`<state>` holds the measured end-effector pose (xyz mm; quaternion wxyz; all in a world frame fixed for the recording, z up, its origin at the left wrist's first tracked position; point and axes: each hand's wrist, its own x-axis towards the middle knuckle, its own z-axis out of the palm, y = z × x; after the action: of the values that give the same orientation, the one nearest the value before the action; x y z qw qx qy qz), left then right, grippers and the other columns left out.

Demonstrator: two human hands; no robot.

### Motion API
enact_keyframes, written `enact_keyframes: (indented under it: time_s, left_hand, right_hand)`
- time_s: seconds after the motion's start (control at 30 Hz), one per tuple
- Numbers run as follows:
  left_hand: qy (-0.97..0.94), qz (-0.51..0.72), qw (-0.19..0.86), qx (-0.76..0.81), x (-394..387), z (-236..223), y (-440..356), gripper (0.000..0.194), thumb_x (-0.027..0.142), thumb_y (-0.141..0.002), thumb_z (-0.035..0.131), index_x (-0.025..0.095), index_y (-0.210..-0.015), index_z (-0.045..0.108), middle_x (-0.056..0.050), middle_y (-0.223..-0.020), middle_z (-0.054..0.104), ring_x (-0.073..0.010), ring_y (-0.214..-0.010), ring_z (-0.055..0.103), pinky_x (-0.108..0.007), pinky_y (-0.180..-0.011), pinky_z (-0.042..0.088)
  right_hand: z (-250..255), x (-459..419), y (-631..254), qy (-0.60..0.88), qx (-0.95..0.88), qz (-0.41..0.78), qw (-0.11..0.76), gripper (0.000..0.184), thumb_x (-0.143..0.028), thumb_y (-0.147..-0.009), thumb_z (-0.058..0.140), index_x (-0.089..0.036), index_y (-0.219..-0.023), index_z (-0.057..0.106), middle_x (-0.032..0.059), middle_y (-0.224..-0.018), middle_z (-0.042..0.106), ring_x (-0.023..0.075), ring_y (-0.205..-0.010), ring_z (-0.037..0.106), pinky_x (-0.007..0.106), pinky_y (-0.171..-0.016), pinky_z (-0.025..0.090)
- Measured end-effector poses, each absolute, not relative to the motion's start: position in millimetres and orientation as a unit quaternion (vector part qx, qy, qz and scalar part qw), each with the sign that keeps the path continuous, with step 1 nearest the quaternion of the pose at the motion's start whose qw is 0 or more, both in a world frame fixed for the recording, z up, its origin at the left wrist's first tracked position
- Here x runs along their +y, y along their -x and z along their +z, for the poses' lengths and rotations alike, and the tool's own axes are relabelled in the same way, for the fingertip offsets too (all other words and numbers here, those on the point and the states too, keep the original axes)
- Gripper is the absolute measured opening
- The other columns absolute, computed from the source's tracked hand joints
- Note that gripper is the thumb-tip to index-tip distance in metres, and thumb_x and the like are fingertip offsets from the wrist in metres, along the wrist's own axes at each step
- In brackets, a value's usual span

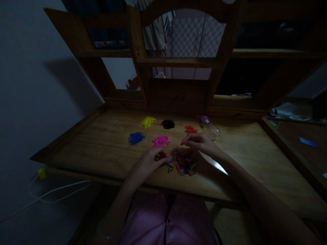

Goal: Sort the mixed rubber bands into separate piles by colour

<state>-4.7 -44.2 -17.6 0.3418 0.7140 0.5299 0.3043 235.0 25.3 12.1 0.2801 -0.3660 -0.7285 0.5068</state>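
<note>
A mixed pile (184,163) of small multicoloured pieces, which look like rubber bands, lies near the desk's front edge. My left hand (152,161) is at its left side, thumb and forefinger pinched together; a trace of pink shows at the tips. Above the pile's far side, my right hand (198,141) has its fingers closed in a pinch, and what they hold is too small to make out. Sorted by colour beyond the hands lie a pink heap (161,141), a blue heap (136,137), a yellow heap (148,122), a black heap (167,124) and a red heap (190,129).
A clear bottle (212,130) with a pink cap lies on the desk (102,139), right of the red heap. Wooden shelving (176,62) rises along the back. A white cable (63,189) hangs at the left, and another surface (293,136) adjoins at the right. The light is dim.
</note>
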Motion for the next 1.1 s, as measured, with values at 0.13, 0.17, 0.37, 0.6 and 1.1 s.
enact_keyframes:
  time_s: [0.13,0.17,0.37,0.6,1.1]
  left_hand:
    - [-0.709,0.315,0.325,0.540,-46,-12,6,0.013,0.033,-0.081,0.063,0.021,-0.081,0.067,0.000,-0.081,0.070,-0.0167,-0.076,0.063,-0.026,-0.070,0.048]
    - [-0.708,0.316,0.322,0.543,-46,-11,6,0.014,0.033,-0.082,0.062,0.022,-0.082,0.068,-0.001,-0.082,0.071,-0.0171,-0.077,0.064,-0.026,-0.072,0.048]
    - [-0.705,0.325,0.299,0.555,-48,-9,7,0.017,0.028,-0.085,0.057,0.025,-0.088,0.073,0.000,-0.094,0.074,-0.0191,-0.089,0.067,-0.028,-0.083,0.050]
    - [-0.654,0.362,0.336,0.573,-45,-11,7,0.024,0.027,-0.091,0.049,0.022,-0.106,0.067,-0.003,-0.099,0.073,-0.0180,-0.090,0.069,-0.027,-0.078,0.054]
    - [-0.713,0.366,-0.035,0.597,-28,-31,14,0.020,0.024,-0.091,0.055,0.026,-0.106,0.067,-0.004,-0.098,0.061,-0.0202,-0.094,0.056,-0.034,-0.083,0.049]
  right_hand:
    - [11,26,-234,0.368,-0.730,0.504,0.277,0.019,-0.031,-0.084,0.058,-0.016,-0.087,0.070,0.0066,-0.085,0.066,0.0166,-0.078,0.059,0.027,-0.066,0.043]
    - [11,26,-234,0.366,-0.730,0.506,0.277,0.019,-0.030,-0.084,0.059,-0.016,-0.087,0.070,0.0069,-0.086,0.067,0.0170,-0.080,0.060,0.028,-0.067,0.044]
    - [9,27,-235,0.363,-0.735,0.500,0.280,0.019,-0.030,-0.085,0.057,-0.016,-0.088,0.070,0.0070,-0.088,0.067,0.0174,-0.081,0.061,0.028,-0.070,0.045]
    - [6,29,-235,0.365,-0.728,0.500,0.294,0.020,-0.031,-0.085,0.058,-0.015,-0.087,0.070,0.0072,-0.088,0.067,0.0168,-0.080,0.060,0.027,-0.069,0.044]
    - [0,35,-240,0.360,-0.752,0.464,0.298,0.024,-0.034,-0.085,0.058,-0.012,-0.087,0.068,0.0057,-0.080,0.065,0.0120,-0.068,0.056,0.022,-0.058,0.040]
